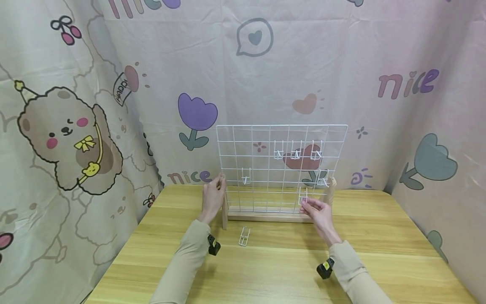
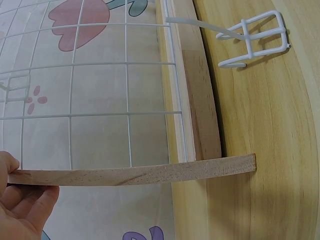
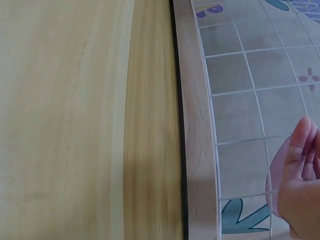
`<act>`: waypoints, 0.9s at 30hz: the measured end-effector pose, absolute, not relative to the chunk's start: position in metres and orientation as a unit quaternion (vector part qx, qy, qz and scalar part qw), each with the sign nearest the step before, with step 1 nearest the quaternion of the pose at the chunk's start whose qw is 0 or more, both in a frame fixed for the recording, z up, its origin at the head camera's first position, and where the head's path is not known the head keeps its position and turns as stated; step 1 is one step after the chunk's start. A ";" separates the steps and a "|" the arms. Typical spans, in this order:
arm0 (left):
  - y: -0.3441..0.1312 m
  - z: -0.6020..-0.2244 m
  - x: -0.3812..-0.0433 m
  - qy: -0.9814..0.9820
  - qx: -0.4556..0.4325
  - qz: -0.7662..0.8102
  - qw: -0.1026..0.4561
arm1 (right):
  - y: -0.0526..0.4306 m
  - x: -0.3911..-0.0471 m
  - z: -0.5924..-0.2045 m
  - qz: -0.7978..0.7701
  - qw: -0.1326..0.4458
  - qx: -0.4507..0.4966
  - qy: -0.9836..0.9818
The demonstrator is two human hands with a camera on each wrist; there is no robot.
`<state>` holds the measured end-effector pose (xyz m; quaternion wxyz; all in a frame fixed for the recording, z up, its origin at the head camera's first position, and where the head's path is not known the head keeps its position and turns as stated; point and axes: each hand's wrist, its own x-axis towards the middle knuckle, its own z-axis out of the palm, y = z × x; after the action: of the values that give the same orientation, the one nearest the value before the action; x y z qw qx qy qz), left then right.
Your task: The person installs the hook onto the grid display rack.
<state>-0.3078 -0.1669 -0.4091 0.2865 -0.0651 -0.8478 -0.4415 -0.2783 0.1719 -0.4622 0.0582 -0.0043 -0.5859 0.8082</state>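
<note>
A white wire grid panel (image 1: 258,162) stands upright in a wooden stand (image 1: 269,218). My left hand (image 1: 213,197) grips the stand's left wooden post (image 2: 135,176) near its top, thumb on one side and fingers on the other. At the lower right of the grid, my right hand (image 1: 319,213) pinches a white wire hook (image 1: 303,195) between thumb and fingertips. In the right wrist view the fingers (image 3: 296,150) are drawn together in front of the grid, and the hook is hidden. Several similar hooks (image 1: 295,153) hang on the panel, three of them in an upper row.
One loose wire hook (image 1: 244,237) lies on the wooden table (image 1: 273,270) in front of the stand, close to the left post. A printed curtain (image 1: 250,84) hangs behind and at both sides. Each wrist carries a small black camera (image 1: 325,268).
</note>
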 end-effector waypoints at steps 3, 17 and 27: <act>-0.167 -0.409 -0.307 -0.848 -0.065 -0.442 0.285 | 0.172 -0.278 -0.462 0.810 0.058 -0.007 -0.583; -0.167 -0.409 -0.306 -0.850 -0.061 -0.442 0.282 | 0.174 -0.277 -0.464 0.814 0.072 -0.004 -0.577; -0.167 -0.409 -0.305 -0.848 -0.064 -0.442 0.286 | 0.177 -0.277 -0.465 0.805 0.077 -0.027 -0.587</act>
<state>-0.3055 -0.1665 -0.4089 0.2856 -0.0644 -0.8479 -0.4420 -0.2771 0.1769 -0.4646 0.0770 -0.0273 -0.5872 0.8053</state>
